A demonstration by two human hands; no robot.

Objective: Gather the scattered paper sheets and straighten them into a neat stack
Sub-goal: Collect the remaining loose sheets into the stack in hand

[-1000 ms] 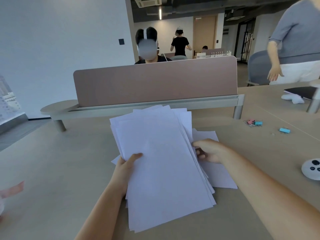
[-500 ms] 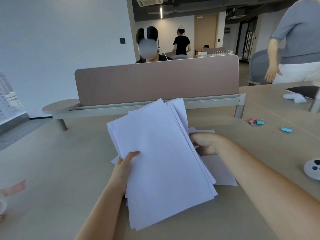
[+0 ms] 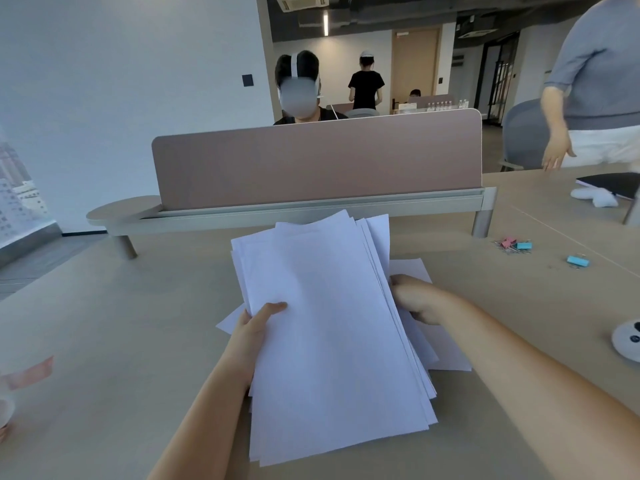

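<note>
- The tabletop (image 3: 104,341) is carrying everything; a divider panel (image 3: 311,161) is standing along its far edge, well beyond the papers.
- The paper bundle (image 3: 332,341) is sitting lifted and tilted over the tabletop's middle, its edges fanning unevenly, while loose sheets (image 3: 446,355) are lying flat beneath, toward the right edge.
- The left hand (image 3: 252,327) is pinching the bundle's left edge, thumb on top.
- The right hand (image 3: 419,301) is reaching under the bundle's right side; whether it is gripping is hidden.
- Sweeping the loose sheets in first, then loosening both grips and tapping an edge down, is probably the cleanest way.
</note>
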